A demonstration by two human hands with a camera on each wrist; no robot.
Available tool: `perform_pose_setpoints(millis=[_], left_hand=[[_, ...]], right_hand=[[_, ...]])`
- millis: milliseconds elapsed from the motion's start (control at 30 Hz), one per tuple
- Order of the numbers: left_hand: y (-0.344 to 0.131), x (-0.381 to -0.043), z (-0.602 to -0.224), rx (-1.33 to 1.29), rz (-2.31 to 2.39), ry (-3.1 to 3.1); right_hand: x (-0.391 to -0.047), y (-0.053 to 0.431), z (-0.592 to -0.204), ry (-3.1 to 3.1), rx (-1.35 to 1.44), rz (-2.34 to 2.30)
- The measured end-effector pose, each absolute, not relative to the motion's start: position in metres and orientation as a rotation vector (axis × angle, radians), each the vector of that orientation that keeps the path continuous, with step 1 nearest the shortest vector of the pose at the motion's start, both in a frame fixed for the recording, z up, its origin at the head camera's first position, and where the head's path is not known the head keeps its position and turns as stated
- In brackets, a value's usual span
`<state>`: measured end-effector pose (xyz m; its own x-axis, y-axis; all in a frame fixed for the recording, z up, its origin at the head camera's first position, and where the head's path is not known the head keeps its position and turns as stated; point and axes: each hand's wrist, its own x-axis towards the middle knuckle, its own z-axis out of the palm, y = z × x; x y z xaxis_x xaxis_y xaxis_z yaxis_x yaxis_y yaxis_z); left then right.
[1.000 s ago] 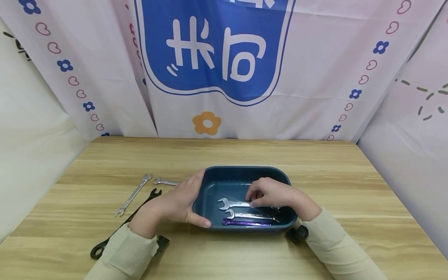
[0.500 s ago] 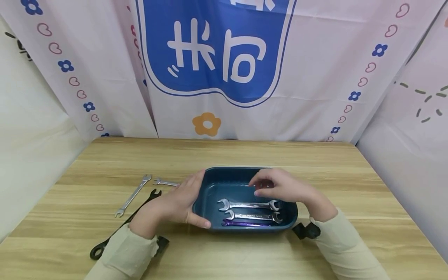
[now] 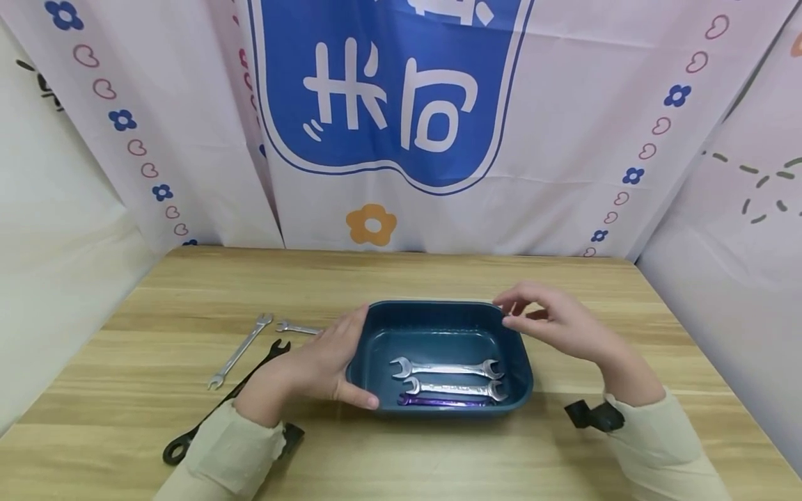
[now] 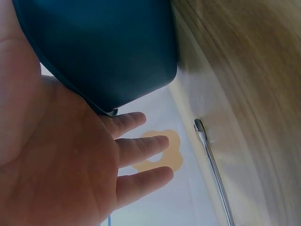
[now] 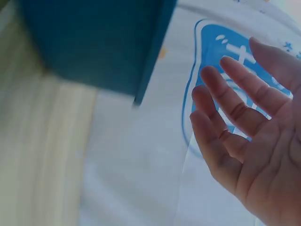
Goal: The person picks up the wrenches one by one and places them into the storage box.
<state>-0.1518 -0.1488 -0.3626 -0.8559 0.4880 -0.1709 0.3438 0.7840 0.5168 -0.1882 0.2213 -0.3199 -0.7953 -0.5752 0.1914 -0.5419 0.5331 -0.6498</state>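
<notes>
A dark teal rectangular dish [image 3: 438,314] stands on the wooden table. Inside lie two silver open-end wrenches, the upper silver wrench [image 3: 446,368] and the lower silver wrench [image 3: 454,388], with a purple wrench [image 3: 443,401] along the front wall. My left hand [image 3: 322,362] rests against the dish's left end, thumb along its front; in the left wrist view its other visible fingers [image 4: 143,148] stretch out straight past the rim. Holding nothing, my right hand [image 3: 557,323] hovers by the back right corner. Its fingers are loosely bent in the right wrist view.
To the left lie a slanted silver wrench [image 3: 240,351] and another silver wrench [image 3: 297,328], partly hidden by my left hand. A long black wrench [image 3: 219,403] passes under my left forearm. White printed cloth [image 3: 564,125] hangs behind the table.
My right hand has lifted away from the upper silver wrench and moved right and back, out over the dish's corner. That wrench now shows whole. My left hand has stayed at the dish.
</notes>
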Motion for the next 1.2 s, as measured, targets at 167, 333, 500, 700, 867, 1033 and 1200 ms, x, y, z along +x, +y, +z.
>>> perform_pose_setpoints(millis=[167,333,500,700,867,1033,1200], left_hand=[[-0.149,-0.152,-0.364,0.63,0.692,2.683],[-0.149,-0.151,-0.364,0.637,0.693,2.685],[-0.148,-0.15,-0.363,0.63,0.695,2.669],[-0.147,-0.152,-0.361,0.636,0.697,2.678],[-0.147,-0.154,-0.361,0.649,0.689,2.686],[-0.147,-0.155,-0.362,0.649,0.692,2.688],[-0.147,-0.154,-0.364,0.647,0.693,2.692]], right_hand=[[-0.188,0.241,-0.328,2.74,-0.946,-1.102],[-0.195,0.254,-0.34,2.731,-0.894,-1.084],[-0.201,0.259,-0.354,2.646,-0.828,-1.062],[-0.202,0.253,-0.365,2.481,-0.803,-1.061],[-0.202,0.25,-0.37,2.36,-0.88,-1.064],[-0.2,0.245,-0.373,2.311,-0.936,-1.033],[-0.198,0.239,-0.373,2.294,-0.954,-0.967]])
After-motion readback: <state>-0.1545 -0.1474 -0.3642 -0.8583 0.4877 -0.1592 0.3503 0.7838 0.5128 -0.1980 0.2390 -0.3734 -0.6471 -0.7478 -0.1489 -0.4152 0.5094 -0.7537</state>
